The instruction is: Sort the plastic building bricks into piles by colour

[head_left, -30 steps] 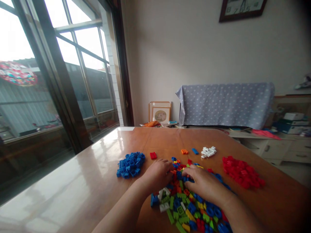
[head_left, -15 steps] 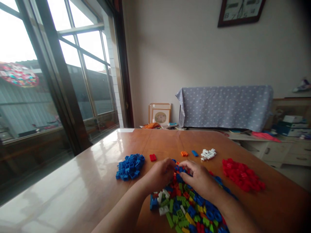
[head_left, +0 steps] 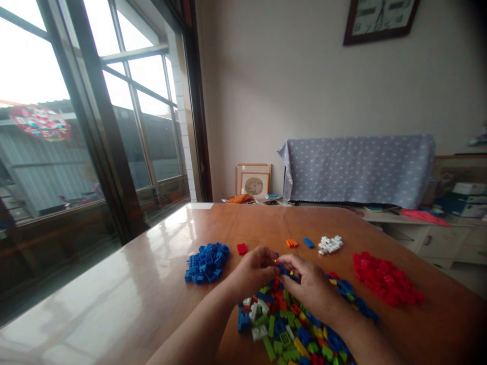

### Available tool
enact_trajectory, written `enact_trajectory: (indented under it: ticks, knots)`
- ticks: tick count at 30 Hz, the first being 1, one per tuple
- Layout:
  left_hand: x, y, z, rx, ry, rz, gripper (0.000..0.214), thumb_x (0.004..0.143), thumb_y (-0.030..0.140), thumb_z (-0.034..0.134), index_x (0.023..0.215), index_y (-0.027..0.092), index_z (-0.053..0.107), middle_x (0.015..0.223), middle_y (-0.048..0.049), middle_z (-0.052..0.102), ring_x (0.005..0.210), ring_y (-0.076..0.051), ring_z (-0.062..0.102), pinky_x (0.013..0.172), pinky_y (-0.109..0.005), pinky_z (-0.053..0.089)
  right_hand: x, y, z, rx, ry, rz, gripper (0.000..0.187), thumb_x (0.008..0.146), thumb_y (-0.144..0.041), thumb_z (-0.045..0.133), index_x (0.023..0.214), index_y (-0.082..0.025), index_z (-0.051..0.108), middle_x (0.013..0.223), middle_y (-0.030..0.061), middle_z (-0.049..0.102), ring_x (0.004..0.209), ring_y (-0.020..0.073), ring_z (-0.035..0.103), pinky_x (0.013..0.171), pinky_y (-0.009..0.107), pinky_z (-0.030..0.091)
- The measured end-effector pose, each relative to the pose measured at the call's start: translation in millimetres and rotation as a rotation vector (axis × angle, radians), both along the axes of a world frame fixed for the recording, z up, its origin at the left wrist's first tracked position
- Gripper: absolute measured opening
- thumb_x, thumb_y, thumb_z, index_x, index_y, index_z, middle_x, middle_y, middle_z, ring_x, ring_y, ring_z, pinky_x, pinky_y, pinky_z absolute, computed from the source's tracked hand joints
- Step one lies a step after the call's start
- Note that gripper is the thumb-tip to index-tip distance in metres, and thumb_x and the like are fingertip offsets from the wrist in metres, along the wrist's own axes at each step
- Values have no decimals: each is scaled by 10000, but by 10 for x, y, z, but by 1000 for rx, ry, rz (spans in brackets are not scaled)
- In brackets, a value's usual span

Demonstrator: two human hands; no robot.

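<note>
A mixed pile of coloured bricks (head_left: 292, 324) lies on the wooden table (head_left: 152, 284) in front of me. My left hand (head_left: 253, 271) and my right hand (head_left: 310, 286) meet over the far end of that pile, fingers curled and pinched together on small bricks, with a blue brick (head_left: 282, 267) showing between the fingertips. Which hand bears it I cannot make out. A sorted heap of blue bricks (head_left: 207, 262) sits left of my hands. A heap of red bricks (head_left: 386, 284) sits to the right.
Beyond my hands lie a single red brick (head_left: 242, 248), an orange brick (head_left: 291, 243), a blue brick (head_left: 308, 243) and a small white cluster (head_left: 330, 244). A large window (head_left: 95, 126) runs along the left. A cloth-covered cabinet (head_left: 357, 167) stands behind the table.
Both hands have lifted off the mixed pile and drawn together, fingertips now pinched on small bricks. The view has shifted slightly.
</note>
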State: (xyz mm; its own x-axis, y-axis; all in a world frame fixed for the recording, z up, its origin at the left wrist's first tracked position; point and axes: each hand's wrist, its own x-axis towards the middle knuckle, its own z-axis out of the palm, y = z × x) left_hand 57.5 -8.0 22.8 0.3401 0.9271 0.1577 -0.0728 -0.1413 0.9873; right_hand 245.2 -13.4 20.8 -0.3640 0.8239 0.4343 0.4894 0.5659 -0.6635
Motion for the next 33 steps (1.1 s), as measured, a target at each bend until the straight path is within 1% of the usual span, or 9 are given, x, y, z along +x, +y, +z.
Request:
enact_trajectory:
  ticks: [6, 11, 14, 17, 19, 21, 24, 29, 33]
  knots:
    - [-31, 15, 31, -23, 80, 34, 284, 710, 179, 703, 981, 110, 652, 886, -46, 659, 765, -127, 580, 693, -239, 434, 44, 25, -9, 23, -37, -43, 210, 834, -255, 555, 1005, -227, 675, 956, 34, 716, 882, 206, 649, 824, 315, 488]
    - [-93, 30, 24, 30, 222, 83, 278, 751, 212, 646, 1011, 118, 683, 845, -31, 666, 698, -110, 560, 642, -219, 425, 90, 142, -120, 34, -86, -70, 179, 835, -294, 554, 959, -233, 668, 953, 29, 716, 894, 206, 651, 802, 303, 483]
    - [-252, 48, 66, 173, 431, 213, 256, 790, 247, 598, 1003, 136, 687, 842, -38, 682, 698, -126, 575, 608, -217, 409, 121, 188, -171, 41, -115, -86, 164, 847, -314, 545, 941, -239, 657, 947, 26, 714, 886, 209, 650, 784, 303, 479]
    - [-532, 66, 159, 329, 745, 400, 233, 793, 225, 560, 966, 178, 709, 879, -45, 707, 775, -163, 610, 658, -238, 420, 154, 199, -188, 45, -138, -106, 164, 860, -337, 540, 940, -240, 647, 945, 25, 709, 881, 209, 649, 785, 302, 477]
    - [-747, 81, 218, 335, 926, 541, 245, 788, 202, 535, 956, 205, 713, 900, -49, 720, 813, -182, 627, 684, -253, 419, 171, 199, -188, 43, -149, -113, 171, 865, -352, 539, 939, -239, 643, 937, 25, 707, 869, 207, 649, 779, 300, 478]
    - [-941, 98, 247, 282, 1079, 715, 257, 783, 214, 535, 971, 225, 709, 949, -63, 726, 852, -212, 638, 707, -278, 417, 180, 201, -185, 37, -159, -114, 175, 867, -357, 535, 939, -237, 640, 938, 27, 706, 865, 205, 648, 778, 299, 478]
    - [-1136, 131, 221, 206, 1276, 842, 264, 799, 246, 527, 991, 241, 709, 996, -90, 727, 954, -275, 623, 785, -340, 410, 184, 208, -184, 39, -166, -121, 182, 869, -357, 527, 942, -234, 639, 947, 32, 706, 868, 206, 647, 788, 303, 477]
    - [-1229, 174, 125, 141, 1414, 890, 274, 790, 202, 505, 959, 240, 717, 1051, -115, 713, 1041, -331, 570, 867, -440, 377, 195, 212, -177, 46, -180, -136, 195, 869, -374, 522, 937, -236, 642, 933, 35, 708, 854, 210, 649, 777, 305, 480]
    - [-1180, 184, 141, 167, 1365, 971, 322, 804, 213, 515, 1067, 230, 700, 1128, -129, 681, 1088, -341, 545, 898, -462, 381, 196, 209, -159, 51, -176, -135, 187, 867, -364, 519, 937, -243, 644, 931, 32, 711, 848, 209, 651, 761, 297, 482]
